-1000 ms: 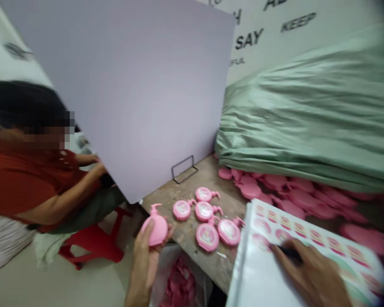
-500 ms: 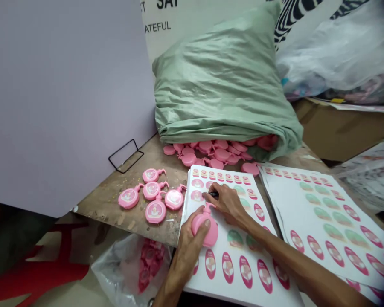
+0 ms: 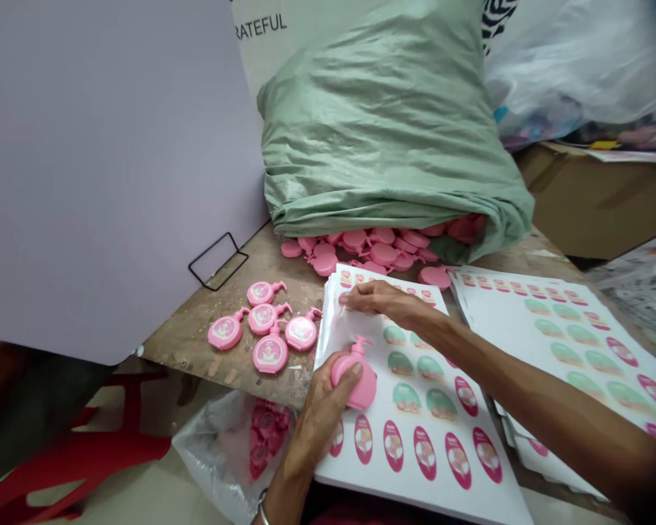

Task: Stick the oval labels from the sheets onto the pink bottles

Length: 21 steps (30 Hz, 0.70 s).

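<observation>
My left hand (image 3: 328, 401) is wrapped around a small pink toy pump bottle (image 3: 355, 383), its blank round face turned up and its nozzle pointing away. The bottle is held over a stack of printed sticker sheets (image 3: 459, 496). My right hand (image 3: 377, 300) is closed in a pinch at the sheet's upper left, its fingertips at a small round pink sticker (image 3: 343, 299). Whether the sticker is fully off the sheet is hard to see. Left of the stack lie several labelled pink pump bottles (image 3: 270, 353).
A green sack (image 3: 393, 131) at the back spills several unlabelled pink bottles (image 3: 383, 254). Another sticker sheet stack (image 3: 508, 328) lies right. A black wire stand (image 3: 219, 261) is by the pale panel (image 3: 114, 168). Below the table edge hangs a clear bag (image 3: 213, 452) with pink pieces.
My right hand has moved up and slightly left over the sheet; the dark object seen at its fingers before no longer shows. My left hand still holds the bottle. The view has shifted slightly.
</observation>
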Each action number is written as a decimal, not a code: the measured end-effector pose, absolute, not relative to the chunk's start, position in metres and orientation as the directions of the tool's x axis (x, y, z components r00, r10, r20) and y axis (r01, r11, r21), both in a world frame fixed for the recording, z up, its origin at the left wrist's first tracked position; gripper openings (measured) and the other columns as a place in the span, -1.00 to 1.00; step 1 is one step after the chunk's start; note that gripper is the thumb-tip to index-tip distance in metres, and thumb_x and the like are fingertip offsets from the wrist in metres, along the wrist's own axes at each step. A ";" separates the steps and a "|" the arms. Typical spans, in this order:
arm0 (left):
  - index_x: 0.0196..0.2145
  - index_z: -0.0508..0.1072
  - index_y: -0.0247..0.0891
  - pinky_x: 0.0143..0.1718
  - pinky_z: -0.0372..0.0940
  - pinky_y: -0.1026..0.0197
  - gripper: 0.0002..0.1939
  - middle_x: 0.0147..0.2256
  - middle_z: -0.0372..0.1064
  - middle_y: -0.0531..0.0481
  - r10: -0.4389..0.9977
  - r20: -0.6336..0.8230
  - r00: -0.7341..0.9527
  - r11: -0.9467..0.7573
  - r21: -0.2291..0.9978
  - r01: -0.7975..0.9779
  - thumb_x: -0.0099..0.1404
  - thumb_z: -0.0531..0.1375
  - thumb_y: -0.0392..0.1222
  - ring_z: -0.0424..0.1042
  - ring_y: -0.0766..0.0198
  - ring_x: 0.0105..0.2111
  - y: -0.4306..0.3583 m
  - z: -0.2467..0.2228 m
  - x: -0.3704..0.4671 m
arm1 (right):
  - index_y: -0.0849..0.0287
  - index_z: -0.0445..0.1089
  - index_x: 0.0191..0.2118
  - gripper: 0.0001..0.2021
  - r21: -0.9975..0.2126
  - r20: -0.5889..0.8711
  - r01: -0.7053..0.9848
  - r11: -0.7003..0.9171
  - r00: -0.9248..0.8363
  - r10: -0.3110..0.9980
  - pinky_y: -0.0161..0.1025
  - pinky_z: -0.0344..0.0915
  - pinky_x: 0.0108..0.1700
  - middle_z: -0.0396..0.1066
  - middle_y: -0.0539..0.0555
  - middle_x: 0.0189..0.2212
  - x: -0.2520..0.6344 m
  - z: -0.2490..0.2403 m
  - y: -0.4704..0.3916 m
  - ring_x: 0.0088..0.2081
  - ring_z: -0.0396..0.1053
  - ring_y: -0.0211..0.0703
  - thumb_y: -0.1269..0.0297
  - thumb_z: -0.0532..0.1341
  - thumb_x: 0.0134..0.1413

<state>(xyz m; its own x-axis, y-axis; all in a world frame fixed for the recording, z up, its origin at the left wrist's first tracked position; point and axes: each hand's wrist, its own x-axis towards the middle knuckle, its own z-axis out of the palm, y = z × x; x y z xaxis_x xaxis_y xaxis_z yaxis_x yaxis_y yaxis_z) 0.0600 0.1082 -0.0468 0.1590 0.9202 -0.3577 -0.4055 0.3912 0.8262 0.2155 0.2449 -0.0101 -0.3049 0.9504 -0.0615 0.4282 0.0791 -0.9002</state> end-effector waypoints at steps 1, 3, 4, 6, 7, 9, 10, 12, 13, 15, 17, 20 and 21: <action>-0.10 0.51 -0.32 -0.20 0.39 0.18 -0.58 -0.21 0.52 -0.19 0.917 -0.360 0.169 0.398 0.817 -0.417 0.11 0.33 -0.07 0.49 0.03 -0.15 0.108 -0.049 0.061 | 0.16 0.27 -0.64 -0.58 -0.936 -0.068 0.347 0.055 -0.333 0.940 -0.30 0.07 -0.52 0.17 -0.07 -0.67 0.219 -0.003 0.241 -0.60 0.08 -0.35 -0.09 0.29 -0.11; -0.07 0.47 -0.31 -0.22 0.41 0.18 -0.57 -0.19 0.49 -0.17 0.911 -0.365 0.190 0.411 0.781 -0.471 0.15 0.31 -0.03 0.51 0.08 -0.20 0.108 -0.049 0.062 | 0.16 0.32 -0.55 -0.62 -0.982 -0.047 0.189 0.018 -0.337 0.940 -0.31 0.10 -0.47 0.21 -0.06 -0.61 0.227 0.007 0.228 -0.55 0.12 -0.34 -0.08 0.26 -0.03; -0.05 0.45 -0.30 -0.23 0.42 0.17 -0.57 -0.16 0.48 -0.18 0.906 -0.371 0.204 0.423 0.752 -0.507 0.18 0.29 -0.02 0.51 0.09 -0.20 0.108 -0.048 0.062 | 0.15 0.37 -0.49 -0.65 -0.989 -0.014 0.147 0.032 -0.301 0.953 -0.31 0.13 -0.44 0.27 -0.05 -0.56 0.230 0.011 0.219 -0.51 0.17 -0.32 -0.06 0.27 -0.01; 0.00 0.40 -0.29 -0.27 0.45 0.14 -0.54 -0.10 0.45 -0.21 0.892 -0.395 0.221 0.447 0.688 -0.572 0.22 0.26 0.01 0.52 0.07 -0.19 0.108 -0.043 0.061 | 0.11 0.47 -0.36 -0.71 -0.979 0.043 0.184 0.088 -0.237 0.971 -0.28 0.21 -0.35 0.41 0.00 -0.44 0.235 0.014 0.197 -0.40 0.30 -0.25 -0.03 0.29 0.00; 0.02 0.38 -0.29 -0.30 0.47 0.13 -0.52 -0.08 0.45 -0.24 0.885 -0.408 0.225 0.456 0.662 -0.595 0.24 0.23 0.05 0.52 0.04 -0.18 0.109 -0.039 0.060 | 0.10 0.51 -0.32 -0.72 -0.966 0.056 0.232 0.113 -0.238 0.970 -0.25 0.25 -0.30 0.46 0.03 -0.38 0.237 0.013 0.186 -0.34 0.34 -0.19 -0.01 0.29 0.01; 0.04 0.38 -0.32 -0.35 0.49 0.11 -0.47 -0.07 0.44 -0.29 0.876 -0.425 0.228 0.467 0.628 -0.623 0.27 0.16 0.12 0.51 -0.02 -0.16 0.110 -0.032 0.059 | 0.08 0.55 -0.28 -0.74 -0.931 0.076 0.326 0.165 -0.270 0.960 -0.19 0.29 -0.24 0.51 0.06 -0.31 0.237 0.010 0.166 -0.27 0.40 -0.11 0.02 0.29 0.04; 0.05 0.39 -0.32 -0.36 0.49 0.10 -0.45 -0.05 0.44 -0.30 0.874 -0.430 0.225 0.467 0.619 -0.632 0.28 0.14 0.14 0.51 -0.04 -0.14 0.111 -0.029 0.059 | 0.06 0.56 -0.25 -0.75 -0.913 0.093 0.360 0.194 -0.281 0.955 -0.18 0.31 -0.22 0.52 0.06 -0.31 0.236 0.007 0.158 -0.26 0.41 -0.10 0.03 0.28 0.05; 0.07 0.38 -0.29 -0.35 0.50 0.09 -0.46 -0.02 0.43 -0.28 0.874 -0.437 0.213 0.463 0.613 -0.641 0.28 0.14 0.13 0.49 -0.05 -0.11 0.113 -0.024 0.060 | 0.04 0.56 -0.21 -0.75 -0.882 0.128 0.404 0.244 -0.293 0.947 -0.18 0.32 -0.23 0.52 0.04 -0.36 0.234 0.002 0.147 -0.30 0.40 -0.12 0.05 0.26 0.09; 0.08 0.38 -0.28 -0.34 0.50 0.09 -0.47 -0.02 0.43 -0.27 0.873 -0.444 0.200 0.460 0.614 -0.642 0.28 0.16 0.11 0.49 -0.04 -0.10 0.114 -0.023 0.061 | 0.04 0.56 -0.19 -0.75 -0.870 0.142 0.417 0.262 -0.298 0.944 -0.18 0.32 -0.24 0.52 0.04 -0.38 0.233 -0.001 0.145 -0.33 0.40 -0.14 0.05 0.26 0.09; 0.09 0.37 -0.28 -0.33 0.51 0.09 -0.48 -0.02 0.44 -0.26 0.869 -0.463 0.175 0.458 0.619 -0.639 0.27 0.18 0.08 0.49 -0.03 -0.10 0.114 -0.021 0.062 | 0.06 0.56 -0.18 -0.74 -0.858 0.163 0.422 0.292 -0.315 0.935 -0.19 0.32 -0.26 0.51 0.04 -0.41 0.232 -0.003 0.144 -0.35 0.38 -0.16 0.06 0.25 0.11; 0.07 0.38 -0.32 -0.33 0.51 0.09 -0.48 -0.05 0.46 -0.28 0.862 -0.477 0.169 0.466 0.619 -0.632 0.27 0.18 0.07 0.49 -0.03 -0.11 0.114 -0.020 0.064 | 0.06 0.56 -0.19 -0.75 -0.850 0.181 0.421 0.317 -0.332 0.926 -0.19 0.31 -0.25 0.50 0.04 -0.43 0.232 -0.004 0.145 -0.35 0.38 -0.16 0.07 0.24 0.12; 0.07 0.39 -0.33 -0.35 0.51 0.11 -0.47 -0.07 0.47 -0.27 0.862 -0.473 0.182 0.473 0.623 -0.622 0.28 0.17 0.09 0.50 -0.01 -0.14 0.113 -0.020 0.064 | 0.06 0.55 -0.17 -0.75 -0.842 0.198 0.421 0.337 -0.341 0.919 -0.20 0.30 -0.28 0.48 0.03 -0.45 0.233 -0.004 0.147 -0.37 0.36 -0.17 0.09 0.25 0.11; 0.08 0.39 -0.32 -0.35 0.51 0.11 -0.46 -0.07 0.47 -0.27 0.863 -0.468 0.191 0.476 0.624 -0.619 0.29 0.16 0.10 0.51 0.00 -0.15 0.112 -0.020 0.064 | 0.06 0.55 -0.16 -0.74 -0.838 0.202 0.424 0.343 -0.343 0.917 -0.21 0.30 -0.29 0.47 0.03 -0.45 0.233 -0.004 0.147 -0.38 0.36 -0.18 0.09 0.26 0.10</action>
